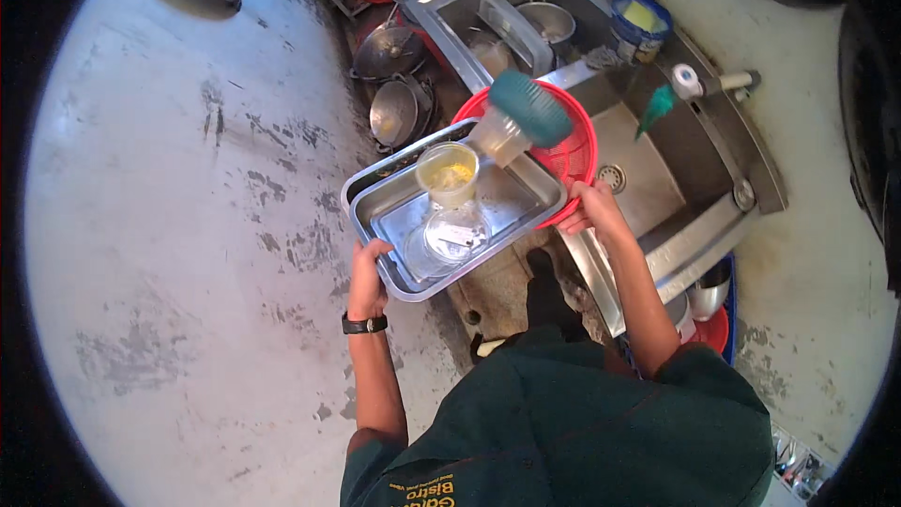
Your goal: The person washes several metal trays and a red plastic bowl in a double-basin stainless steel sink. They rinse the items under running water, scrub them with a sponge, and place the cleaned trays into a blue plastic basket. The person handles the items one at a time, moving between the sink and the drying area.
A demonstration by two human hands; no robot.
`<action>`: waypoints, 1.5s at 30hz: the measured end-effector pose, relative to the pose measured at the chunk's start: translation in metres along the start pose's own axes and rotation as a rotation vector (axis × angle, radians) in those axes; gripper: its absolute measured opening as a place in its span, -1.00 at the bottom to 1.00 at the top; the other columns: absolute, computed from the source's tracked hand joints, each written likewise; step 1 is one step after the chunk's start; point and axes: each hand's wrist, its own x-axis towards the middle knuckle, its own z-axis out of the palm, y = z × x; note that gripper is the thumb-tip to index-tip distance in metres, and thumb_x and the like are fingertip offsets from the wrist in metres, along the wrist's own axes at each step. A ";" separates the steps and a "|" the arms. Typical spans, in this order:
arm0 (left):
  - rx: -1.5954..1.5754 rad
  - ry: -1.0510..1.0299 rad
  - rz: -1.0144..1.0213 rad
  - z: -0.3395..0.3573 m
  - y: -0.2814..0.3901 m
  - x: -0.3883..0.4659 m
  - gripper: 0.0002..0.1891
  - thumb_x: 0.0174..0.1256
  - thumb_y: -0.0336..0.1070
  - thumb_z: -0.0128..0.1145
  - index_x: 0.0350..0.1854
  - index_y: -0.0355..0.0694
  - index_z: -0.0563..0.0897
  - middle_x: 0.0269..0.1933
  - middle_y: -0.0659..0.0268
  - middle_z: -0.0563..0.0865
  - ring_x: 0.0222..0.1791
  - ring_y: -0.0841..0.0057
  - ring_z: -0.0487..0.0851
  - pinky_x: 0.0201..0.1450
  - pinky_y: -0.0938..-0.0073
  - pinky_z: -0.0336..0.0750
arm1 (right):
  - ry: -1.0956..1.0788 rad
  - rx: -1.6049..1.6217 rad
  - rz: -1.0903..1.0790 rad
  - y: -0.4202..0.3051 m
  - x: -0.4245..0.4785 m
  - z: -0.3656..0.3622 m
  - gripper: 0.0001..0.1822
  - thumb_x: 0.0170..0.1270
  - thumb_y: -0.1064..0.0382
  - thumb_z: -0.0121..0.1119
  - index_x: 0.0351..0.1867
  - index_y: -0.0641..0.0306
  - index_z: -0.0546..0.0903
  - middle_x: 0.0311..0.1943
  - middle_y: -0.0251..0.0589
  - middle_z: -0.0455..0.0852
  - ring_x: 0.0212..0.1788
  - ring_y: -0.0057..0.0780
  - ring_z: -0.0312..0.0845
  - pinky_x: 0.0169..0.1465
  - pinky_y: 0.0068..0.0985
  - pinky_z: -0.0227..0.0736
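My left hand [369, 278] grips the near left corner of stacked rectangular metal trays [507, 215]. My right hand [595, 211] holds the right side, its fingers at the rim of a red plastic colander [584, 127] and close to the trays' corner; which it bears on is not fully clear. On the upper tray stands a clear plastic tub [448, 172] with yellow residue. Nearer me on the same tray lie clear round plastic containers or lids [457, 234]. A tilted clear container [498, 137] with a green ribbed lid [531, 109] overlaps the trays' far edge and the colander.
Beyond the trays is a steel double sink [640, 155]; its far basin holds a metal pot [547, 20] and a clear plastic box [517, 35]. A blue tub [640, 21] stands at the sink's back edge. Woks [391, 49] and a metal pan [394, 113] sit left of the sink, beside the wall.
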 end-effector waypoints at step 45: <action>0.246 -0.796 -0.393 0.325 0.095 0.631 -0.45 -0.01 -0.36 0.05 0.13 -0.13 0.26 -0.09 0.26 0.45 -0.12 0.40 0.53 -0.33 0.19 0.64 | 0.816 1.000 -0.101 -0.106 0.452 -0.005 -0.36 0.28 -0.17 -0.01 0.14 0.36 0.32 -0.27 0.25 0.65 -0.37 -0.05 0.67 -0.33 -0.21 0.66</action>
